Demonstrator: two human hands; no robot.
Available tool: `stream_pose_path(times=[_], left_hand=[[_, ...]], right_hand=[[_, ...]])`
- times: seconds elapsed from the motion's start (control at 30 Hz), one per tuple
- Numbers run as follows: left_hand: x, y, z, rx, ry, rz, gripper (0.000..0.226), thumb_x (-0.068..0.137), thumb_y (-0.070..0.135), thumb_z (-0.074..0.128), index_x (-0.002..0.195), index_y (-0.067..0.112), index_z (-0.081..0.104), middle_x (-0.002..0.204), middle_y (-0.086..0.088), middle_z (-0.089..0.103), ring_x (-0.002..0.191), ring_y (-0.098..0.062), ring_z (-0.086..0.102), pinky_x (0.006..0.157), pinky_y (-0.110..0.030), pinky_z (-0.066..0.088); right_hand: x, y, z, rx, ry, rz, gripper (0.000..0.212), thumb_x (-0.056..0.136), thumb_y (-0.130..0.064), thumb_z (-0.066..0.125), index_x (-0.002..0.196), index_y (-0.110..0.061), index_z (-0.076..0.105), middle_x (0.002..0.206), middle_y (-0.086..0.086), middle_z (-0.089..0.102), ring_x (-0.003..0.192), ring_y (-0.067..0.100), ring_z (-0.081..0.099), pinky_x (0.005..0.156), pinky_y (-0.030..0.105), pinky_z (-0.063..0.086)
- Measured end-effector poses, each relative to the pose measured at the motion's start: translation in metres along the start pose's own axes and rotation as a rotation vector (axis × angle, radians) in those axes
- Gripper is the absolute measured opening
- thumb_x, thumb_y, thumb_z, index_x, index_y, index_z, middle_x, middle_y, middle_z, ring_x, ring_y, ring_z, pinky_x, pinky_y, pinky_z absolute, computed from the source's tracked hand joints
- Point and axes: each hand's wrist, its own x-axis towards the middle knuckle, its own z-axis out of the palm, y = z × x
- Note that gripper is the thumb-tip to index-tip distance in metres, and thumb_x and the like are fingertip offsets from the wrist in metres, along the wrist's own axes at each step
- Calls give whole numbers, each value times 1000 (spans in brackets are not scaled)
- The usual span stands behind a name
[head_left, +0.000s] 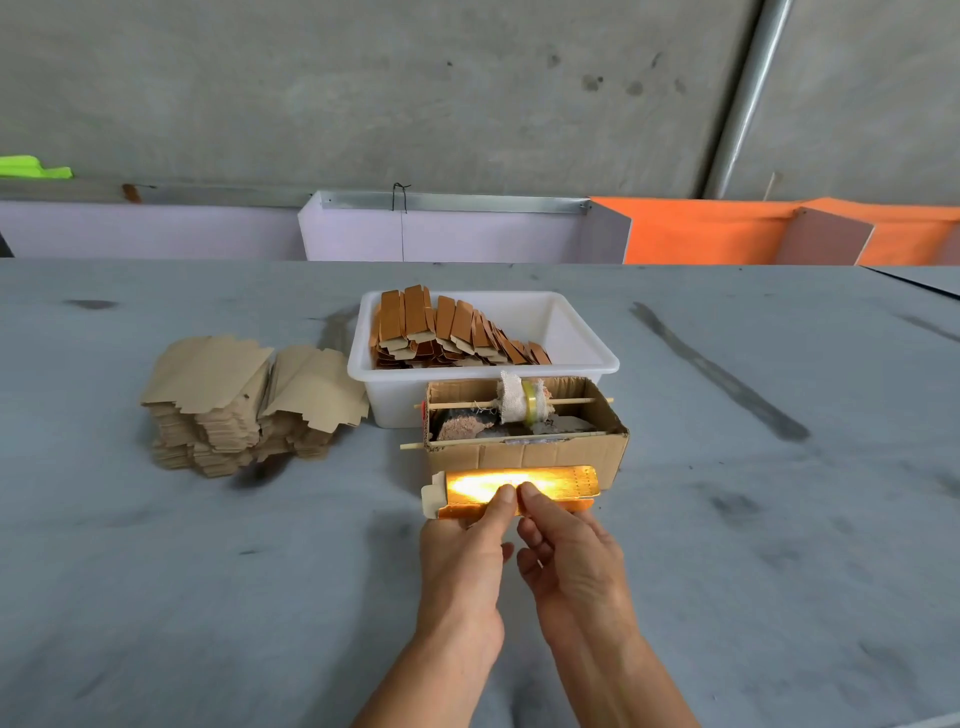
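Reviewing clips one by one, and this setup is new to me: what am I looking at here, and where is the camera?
There is no machine: these are a person's two bare hands, filmed by a wide-angle camera on their head, looking forward and down. The left hand and right hand both pinch a gold carton over a grey table. Behind it stands a cardboard box with a tape roll on a stick. Behind that, a white tub holds folded cartons; a stack of flat blanks lies to the left.

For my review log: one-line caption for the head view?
Left hand and right hand pinch a gold carton blank before a cardboard box and white tub.
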Motion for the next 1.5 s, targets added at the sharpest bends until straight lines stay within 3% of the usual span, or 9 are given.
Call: stream_pose_path(times=[0.13,0.37,0.5,0.7,0.83,1.0,1.1,1.2,1.5], left_hand=[[1,-1,-4,37,-7,-5,10,80,10,72,75,16,67,59,10,69,70,-11,63,74,-36,53],[1,-3,-11,37,-73,-60,11,72,3,76,75,11,70,67,2,73,74,-17,65,76,-35,50],[2,-5,-11,-30,-42,-107,11,74,0,73,71,9,66,58,2,67,64,-16,58,65,-31,50],[7,2,-12,-126,17,-170,11,75,-4,70,78,5,63,60,-7,65,53,-16,61,50,-27,54],[9,6,-15,-136,-4,-193,9,76,-3,69,77,2,62,55,-7,64,45,-13,60,46,-24,54],[8,6,-20,-143,10,-213,11,86,14,64,83,3,61,64,-13,67,51,-18,63,44,-24,53],[12,11,-25,-176,92,-162,8,84,7,66,79,6,60,64,-10,60,54,-18,57,43,-23,52],[12,17,-28,-145,63,-114,11,80,-2,67,74,5,62,52,-4,61,44,-12,57,43,-19,51],[10,43,-13,-205,1,-49,7,79,-2,67,76,3,62,64,-14,70,54,-19,68,47,-25,55]], right_hand=[[3,-4,1,20,50,61,16,73,-5,75,74,-14,61,60,-1,60,47,5,50,41,17,39],[6,1,-4,-38,167,-60,20,70,-2,77,67,-12,60,54,-1,56,59,15,48,60,27,36],[7,2,-4,-57,191,-72,22,68,-3,79,68,-12,58,55,1,56,59,17,50,61,28,37],[4,-8,-8,-55,39,56,13,74,-14,75,71,-14,62,56,0,60,56,13,55,55,26,38],[2,-13,-14,-93,-8,67,16,72,-5,73,70,-15,61,61,1,61,57,13,58,54,25,38],[1,-15,-14,-155,62,-7,15,78,-5,72,69,-14,64,56,-2,63,53,9,58,57,24,39],[1,-19,-14,-194,91,-39,15,79,-8,73,69,-15,63,56,-2,65,52,8,60,61,25,40],[3,-24,-11,-204,93,-46,16,79,-9,73,71,-15,61,54,-3,65,49,6,61,62,26,39],[-4,-36,21,-339,-99,-92,10,76,-17,76,73,-12,69,66,-1,69,65,11,61,66,29,42]])
